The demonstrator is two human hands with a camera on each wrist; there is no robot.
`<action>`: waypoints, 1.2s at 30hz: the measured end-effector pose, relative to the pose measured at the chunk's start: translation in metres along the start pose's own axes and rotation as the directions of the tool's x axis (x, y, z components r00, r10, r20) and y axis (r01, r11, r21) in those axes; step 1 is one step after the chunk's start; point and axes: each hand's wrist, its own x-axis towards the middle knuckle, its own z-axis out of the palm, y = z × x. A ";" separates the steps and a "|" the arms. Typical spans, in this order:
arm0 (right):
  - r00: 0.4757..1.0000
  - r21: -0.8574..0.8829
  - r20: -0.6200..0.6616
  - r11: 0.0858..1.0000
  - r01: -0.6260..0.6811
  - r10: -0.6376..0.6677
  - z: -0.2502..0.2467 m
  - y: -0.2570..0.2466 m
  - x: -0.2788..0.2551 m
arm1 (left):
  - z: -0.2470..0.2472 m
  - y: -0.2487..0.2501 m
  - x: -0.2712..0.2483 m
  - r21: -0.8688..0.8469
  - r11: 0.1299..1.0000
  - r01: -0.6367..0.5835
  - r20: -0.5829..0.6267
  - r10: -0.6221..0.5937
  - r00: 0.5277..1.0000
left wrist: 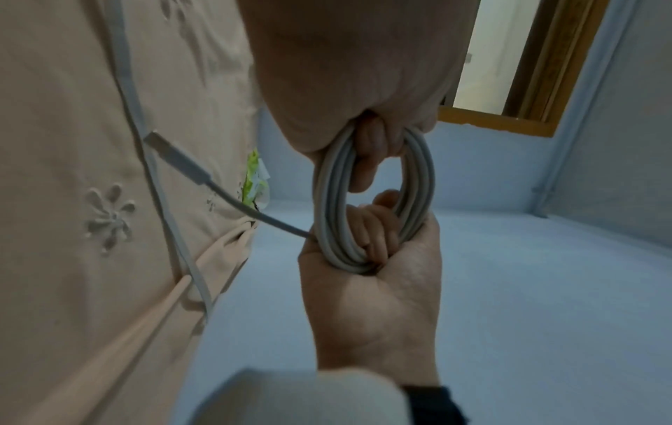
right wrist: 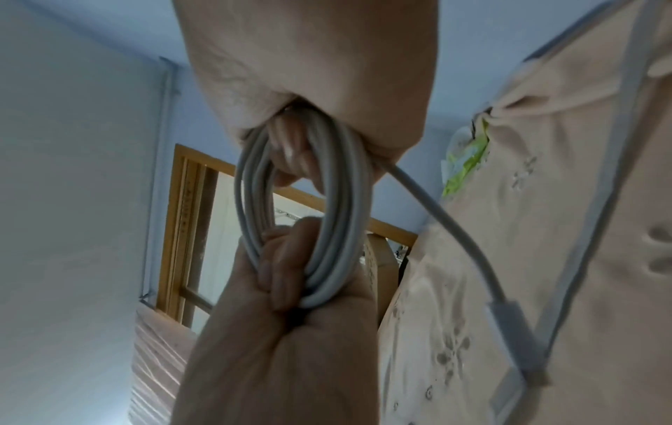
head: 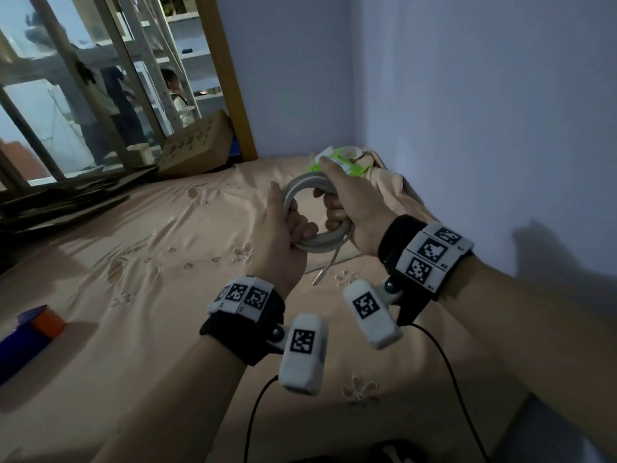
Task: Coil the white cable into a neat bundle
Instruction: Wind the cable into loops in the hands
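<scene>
From the head view we see our left hand [head: 282, 233] and right hand [head: 354, 208] both gripping the cable [head: 302, 182], wound into a ring of several loops and held up above the bed [head: 160, 272]. The left hand's fingers curl through the ring on its near-left side; the right hand's fingers curl round it on the far-right side, thumb on top. A loose tail [head: 329, 265] hangs below the hands toward the sheet. The left wrist view shows what the head view hides: the palm side of the left hand [left wrist: 374, 290], its fingers [left wrist: 371, 230] wrapped tight on the bundled strands [left wrist: 327, 207], and the tail ending in a plug [left wrist: 178, 156] out to the side of the hand, with a further stretch of cable lying along the sheet beyond it. The right wrist view gives the same ring [right wrist: 341, 201] from the opposite side, the right hand [right wrist: 283, 345] closed on its lower bend and the plug [right wrist: 509, 325] below the left hand. Beyond the right hand, near the wall, lies a green packet [head: 340, 162] on bunched cloth; its contents we cannot tell. Beyond the left hand, a cardboard box [head: 197, 145] stands at the bed's far edge, contents unseen.
</scene>
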 end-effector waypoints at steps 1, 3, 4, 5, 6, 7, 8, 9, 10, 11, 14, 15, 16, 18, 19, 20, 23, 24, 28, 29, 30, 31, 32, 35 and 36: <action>1.000 -0.016 -0.018 1.000 0.014 -0.014 0.001 -0.002 0.001 | 0.000 0.000 0.000 0.006 1.000 0.001 0.004 -0.001 1.000; 0.997 -0.082 -0.030 0.994 0.069 -0.071 0.000 -0.004 0.003 | 0.000 0.003 -0.002 0.071 0.997 0.021 0.029 -0.024 0.999; 0.993 -0.137 -0.011 0.984 0.114 -0.116 -0.002 -0.005 0.004 | 0.000 0.005 -0.002 0.120 0.992 0.034 0.043 -0.040 0.998; 0.986 -0.223 0.024 0.960 0.169 -0.168 -0.004 -0.006 0.004 | 0.000 0.008 -0.002 0.176 0.983 0.048 0.053 -0.059 0.997; 0.975 -0.326 0.072 0.919 0.223 -0.211 -0.006 -0.007 0.004 | -0.001 0.010 -0.003 0.234 0.970 0.062 0.057 -0.077 0.995; 0.965 -0.420 0.125 0.869 0.263 -0.231 -0.006 -0.008 0.003 | -0.001 0.012 -0.004 0.287 0.955 0.075 0.050 -0.093 0.994; 0.958 -0.487 0.170 0.826 0.284 -0.229 -0.005 -0.007 0.002 | 0.000 0.013 -0.004 0.332 0.940 0.082 0.033 -0.098 0.995; 0.955 -0.524 0.200 0.801 0.292 -0.217 -0.003 -0.007 0.000 | 0.001 0.013 -0.005 0.364 0.928 0.081 0.005 -0.089 0.996; 0.954 -0.537 0.214 0.791 0.294 -0.209 -0.001 -0.006 -0.001 | 0.002 0.012 -0.006 0.384 0.920 0.075 -0.030 -0.068 0.997; 0.954 -0.533 0.213 0.793 0.294 -0.211 0.000 -0.004 -0.002 | 0.003 0.011 -0.007 0.391 0.918 0.070 -0.069 -0.046 0.997; 0.975 -0.343 0.138 0.915 0.213 -0.175 0.001 0.000 -0.005 | 0.004 0.010 -0.007 0.305 0.950 0.066 -0.145 -0.022 0.989; 0.987 -0.224 0.106 0.964 0.144 -0.123 0.001 0.001 -0.005 | 0.004 0.011 -0.007 0.240 0.968 0.071 -0.168 -0.030 0.985; 0.994 -0.117 0.081 0.990 0.077 -0.068 0.003 0.002 -0.006 | 0.004 0.011 -0.006 0.168 0.983 0.072 -0.191 -0.039 0.981; 0.999 0.020 0.033 1.000 -0.004 0.003 0.009 0.005 -0.007 | 0.006 0.010 -0.006 0.030 0.998 0.062 -0.229 -0.054 0.972; 1.000 0.066 0.012 0.998 -0.023 0.022 0.012 0.006 -0.008 | 0.007 0.009 -0.007 -0.023 0.998 0.053 -0.246 -0.057 0.968; 1.000 0.095 -0.005 0.995 -0.029 0.030 0.015 0.007 -0.007 | 0.008 0.007 -0.008 -0.047 0.998 0.042 -0.261 -0.053 0.964; 0.999 0.068 -0.040 0.998 0.007 -0.004 0.018 0.006 -0.004 | 0.006 0.004 -0.010 0.009 0.999 0.040 -0.253 -0.036 0.967; 0.999 0.050 -0.035 0.999 0.019 -0.017 0.017 0.005 -0.003 | 0.006 0.005 -0.010 0.033 0.998 0.051 -0.231 -0.042 0.972; 0.995 -0.078 0.091 0.996 0.045 -0.038 0.009 0.001 0.002 | -0.001 0.011 -0.004 0.146 0.984 0.100 -0.145 -0.079 0.986; 0.989 -0.166 0.137 0.983 0.082 -0.060 0.007 0.000 0.001 | -0.003 0.012 -0.004 0.197 0.974 0.112 -0.126 -0.088 0.988; 0.979 -0.268 0.185 0.954 0.131 -0.083 0.006 -0.001 0.001 | -0.005 0.011 -0.004 0.250 0.961 0.117 -0.109 -0.092 0.990; 0.969 -0.360 0.226 0.916 0.176 -0.098 0.006 -0.002 -0.001 | -0.006 0.010 -0.005 0.294 0.949 0.117 -0.098 -0.092 0.991; 0.962 -0.420 0.252 0.884 0.207 -0.106 0.006 -0.002 -0.003 | -0.006 0.009 -0.005 0.316 0.942 0.116 -0.098 -0.089 0.991; 0.959 -0.382 0.257 0.900 0.211 -0.116 0.007 0.000 -0.005 | -0.008 0.007 -0.003 0.269 0.957 0.107 -0.131 -0.073 0.989; 0.965 -0.319 0.241 0.931 0.177 -0.101 0.007 0.001 -0.005 | -0.008 0.007 -0.002 0.222 0.970 0.100 -0.136 -0.071 0.988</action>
